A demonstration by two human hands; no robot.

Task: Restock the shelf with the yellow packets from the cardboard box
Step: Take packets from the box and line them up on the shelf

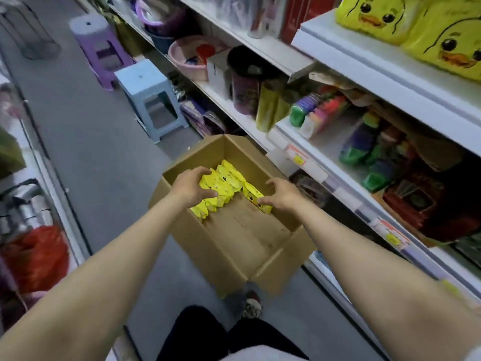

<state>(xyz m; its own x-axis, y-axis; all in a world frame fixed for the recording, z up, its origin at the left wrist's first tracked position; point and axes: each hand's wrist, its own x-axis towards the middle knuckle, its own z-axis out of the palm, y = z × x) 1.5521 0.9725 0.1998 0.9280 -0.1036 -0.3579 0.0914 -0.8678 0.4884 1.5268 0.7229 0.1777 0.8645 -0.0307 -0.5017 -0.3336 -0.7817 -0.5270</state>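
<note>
Early-mid stage: a row of packets (226, 183) lies in the box's (247, 230) far end, the near half bare, w/ some yellow duck packs (377, 14) already up on the top shelf (364, 56) at right. L hand (191, 186) curls over the row's left end, gripping it. R hand (282, 196) is spread wide, thumb touching the right-end packet, so nothing's lifted yet.

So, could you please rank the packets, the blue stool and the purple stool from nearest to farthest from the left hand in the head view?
1. Packets, in the box, gripped by the left hand.
2. Blue stool, on the floor beyond the box, by the shelves.
3. Purple stool, farther up the aisle, behind the blue one.
</note>
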